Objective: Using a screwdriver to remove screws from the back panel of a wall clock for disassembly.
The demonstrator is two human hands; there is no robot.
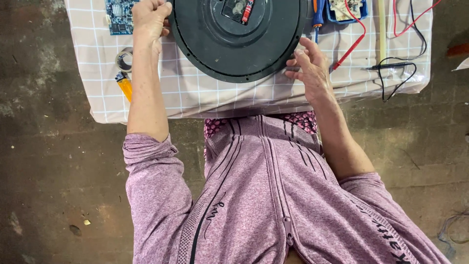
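head view: a large round black disc point(238, 36), the back of a clock by the look of it, lay flat on the counter point(205, 95), which was covered in a pale checked cloth. the disc sat at the middle of the counter's near half, its lower rim close to the person's body. left hand point(150, 19) was curled over the disc's left rim, fingers closed on the edge, gripping it. right hand point(309, 66) rested at the lower right rim, fingers half open and spread, fingertips touching the edge rather than clamping it. judged step: steadying or turning the disc to get at the movement housing point(239, 10) at its centre, where a red and black battery point(247, 11) sat in its slot, one end tilted up. the next move would likely call for one hand to free itself and go to the centre while the other kept the disc from sliding on the cloth. containers: a blue tray point(348, 11) at the far right edge held a small whitish part; contents otherwise cut off by the frame. around it: red probe lead point(352, 45), black probe lead point(393, 65), a blue-handled screwdriver point(318, 14). left of the disc: a blue circuit board point(118, 15), a tape roll point(124, 59), an orange lighter point(125, 86). concrete floor point(53, 161) below.
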